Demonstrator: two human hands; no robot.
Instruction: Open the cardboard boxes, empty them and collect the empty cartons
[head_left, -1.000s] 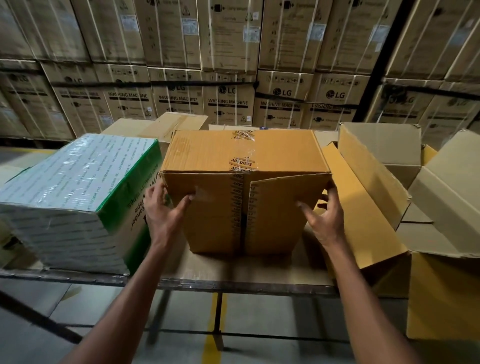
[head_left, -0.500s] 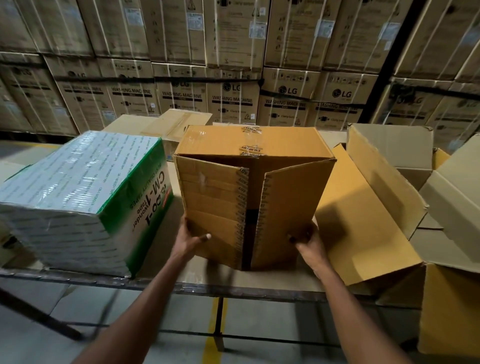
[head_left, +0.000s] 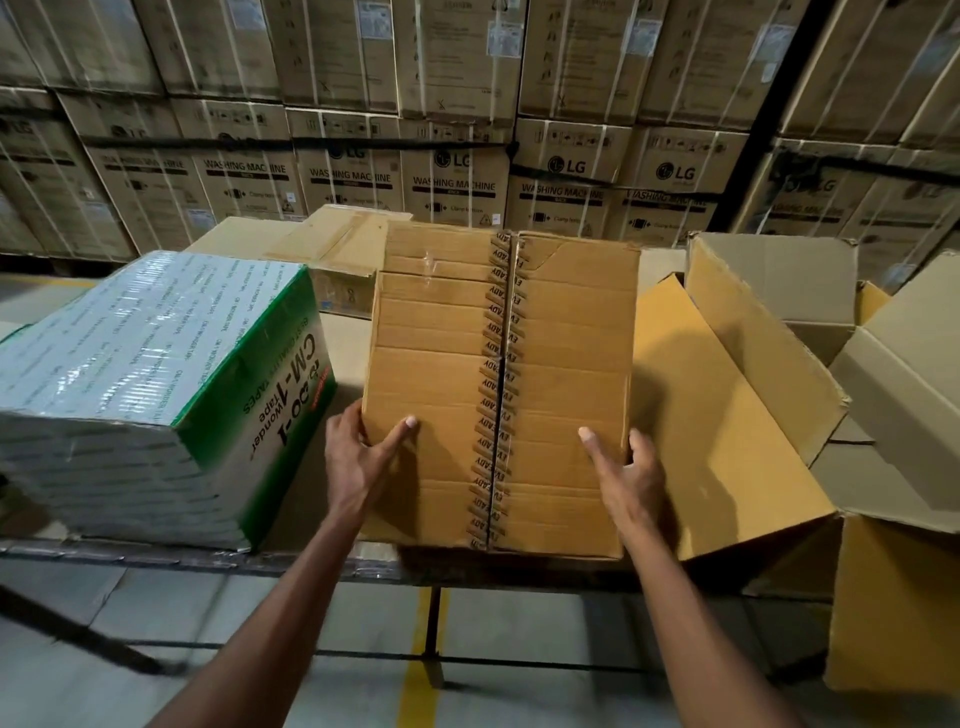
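On the worktop (head_left: 332, 343) before stacked washing-machine cartons (head_left: 452, 182), left hand (head_left: 358, 457) and right hand (head_left: 631, 478) are gripping the taped cardboard box (head_left: 498, 384) by its side edges, fingers wrapping round, between the green-wrapped tape pack (head_left: 156, 384) and open empty cartons (head_left: 743, 395).

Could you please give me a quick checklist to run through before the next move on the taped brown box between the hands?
1. Left hand grips the brown box at its left edge: ok.
2. Right hand grips its right edge: ok.
3. Printed tape seam faces the camera: ok.
4. Seam already cut: cannot tell.
5. Gap to the green-and-white tape package: ok, apart.
6. Open empty carton beside it on the right: ok.
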